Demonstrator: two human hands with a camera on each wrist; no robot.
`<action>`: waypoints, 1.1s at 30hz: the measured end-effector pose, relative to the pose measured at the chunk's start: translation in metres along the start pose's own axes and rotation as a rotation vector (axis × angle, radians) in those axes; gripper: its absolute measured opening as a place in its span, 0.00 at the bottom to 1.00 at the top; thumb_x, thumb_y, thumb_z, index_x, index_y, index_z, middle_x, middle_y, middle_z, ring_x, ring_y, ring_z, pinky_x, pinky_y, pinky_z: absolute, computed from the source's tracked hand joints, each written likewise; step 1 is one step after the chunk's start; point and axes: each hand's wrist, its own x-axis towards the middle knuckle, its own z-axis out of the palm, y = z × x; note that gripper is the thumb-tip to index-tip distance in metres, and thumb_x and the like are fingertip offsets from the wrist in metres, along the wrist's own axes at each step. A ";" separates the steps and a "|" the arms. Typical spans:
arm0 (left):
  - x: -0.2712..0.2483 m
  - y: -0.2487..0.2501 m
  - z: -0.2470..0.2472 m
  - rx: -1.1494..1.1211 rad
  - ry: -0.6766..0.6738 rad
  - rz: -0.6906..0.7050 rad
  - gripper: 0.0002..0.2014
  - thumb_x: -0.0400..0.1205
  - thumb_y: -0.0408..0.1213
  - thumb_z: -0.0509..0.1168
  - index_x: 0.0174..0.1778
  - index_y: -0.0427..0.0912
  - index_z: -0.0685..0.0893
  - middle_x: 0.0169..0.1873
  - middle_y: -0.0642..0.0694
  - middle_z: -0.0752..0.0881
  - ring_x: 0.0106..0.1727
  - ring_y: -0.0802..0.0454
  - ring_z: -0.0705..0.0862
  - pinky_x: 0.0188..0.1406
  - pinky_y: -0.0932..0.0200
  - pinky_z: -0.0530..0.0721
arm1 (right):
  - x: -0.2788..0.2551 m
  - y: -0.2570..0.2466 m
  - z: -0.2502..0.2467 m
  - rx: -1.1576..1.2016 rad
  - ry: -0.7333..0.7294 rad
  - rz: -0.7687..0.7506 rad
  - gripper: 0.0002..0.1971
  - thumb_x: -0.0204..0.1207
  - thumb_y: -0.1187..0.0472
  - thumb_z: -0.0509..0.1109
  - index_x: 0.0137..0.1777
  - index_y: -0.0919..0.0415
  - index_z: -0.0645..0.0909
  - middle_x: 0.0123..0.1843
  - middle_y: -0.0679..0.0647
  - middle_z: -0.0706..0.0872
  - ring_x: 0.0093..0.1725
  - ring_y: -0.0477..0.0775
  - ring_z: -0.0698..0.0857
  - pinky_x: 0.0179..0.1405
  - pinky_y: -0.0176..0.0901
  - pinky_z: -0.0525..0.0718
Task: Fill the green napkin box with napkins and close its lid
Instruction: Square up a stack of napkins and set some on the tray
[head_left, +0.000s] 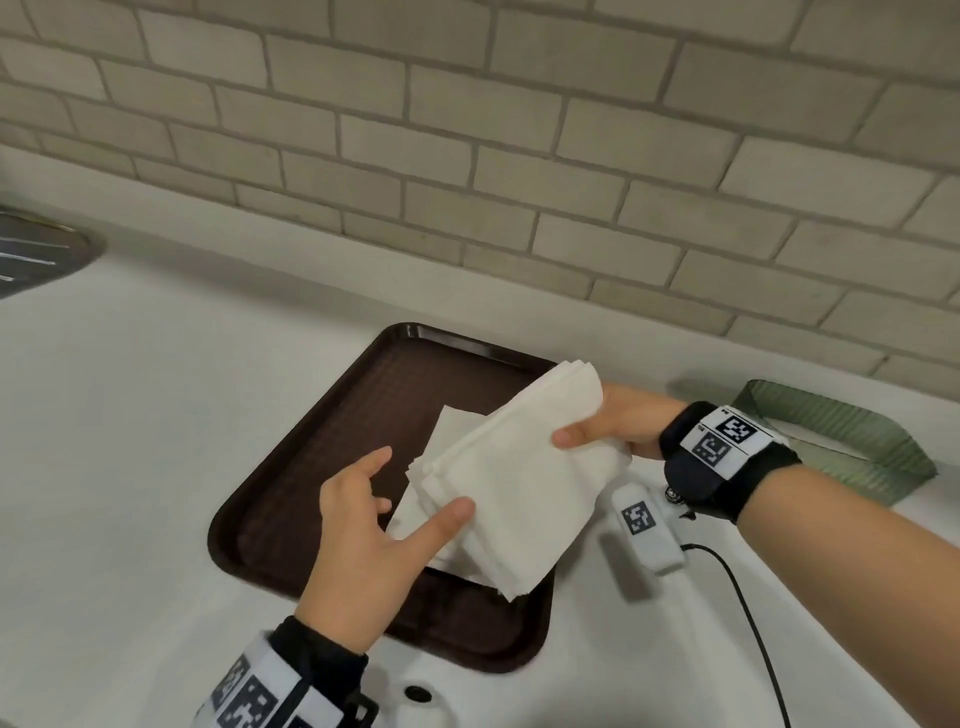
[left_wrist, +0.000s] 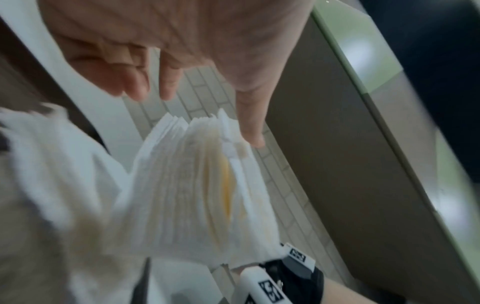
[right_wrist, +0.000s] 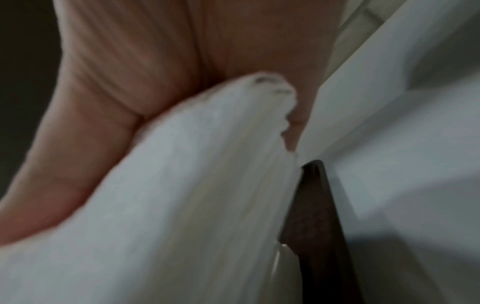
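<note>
A thick stack of white napkins (head_left: 514, 483) hangs tilted above the brown tray (head_left: 322, 431). My right hand (head_left: 576, 434) grips its far right edge, thumb on top and fingers hidden beneath. My left hand (head_left: 415, 486) is spread and relaxed at the stack's near left corner, with only the thumb touching it. A few loose napkins (head_left: 452, 431) lie on the tray under the stack. The green napkin box (head_left: 841, 441) sits on the counter to the right, behind my right wrist, partly hidden. The left wrist view shows the fanned napkin edges (left_wrist: 187, 185) below straight fingers (left_wrist: 166, 86). The right wrist view shows the thumb (right_wrist: 64, 154) pressed on the napkins (right_wrist: 168, 195).
The white counter (head_left: 130, 415) runs along a grey brick wall (head_left: 467, 130). A dark sink edge (head_left: 36, 249) lies at the far left. A small white marked device (head_left: 647, 525) with a black cable (head_left: 748, 613) hangs below my right wrist.
</note>
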 end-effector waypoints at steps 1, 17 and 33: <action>-0.001 0.004 0.003 -0.029 -0.031 0.025 0.51 0.55 0.66 0.71 0.74 0.56 0.63 0.66 0.58 0.66 0.57 0.68 0.74 0.42 0.73 0.75 | -0.010 0.005 -0.001 0.038 0.010 -0.026 0.30 0.45 0.59 0.89 0.51 0.55 0.86 0.50 0.51 0.92 0.49 0.48 0.91 0.45 0.38 0.88; -0.034 0.029 0.149 -0.240 -0.651 -0.033 0.50 0.37 0.53 0.86 0.58 0.47 0.82 0.52 0.50 0.90 0.55 0.54 0.88 0.49 0.58 0.87 | -0.212 0.120 -0.025 0.271 0.449 -0.207 0.26 0.51 0.63 0.83 0.53 0.53 0.87 0.56 0.57 0.90 0.56 0.55 0.89 0.53 0.45 0.86; -0.091 0.036 0.279 -0.025 -0.648 0.164 0.26 0.68 0.40 0.76 0.62 0.50 0.79 0.57 0.62 0.86 0.59 0.67 0.83 0.55 0.76 0.78 | -0.315 0.222 -0.045 0.375 0.615 -0.168 0.25 0.68 0.71 0.78 0.66 0.61 0.81 0.61 0.55 0.88 0.62 0.56 0.86 0.64 0.53 0.83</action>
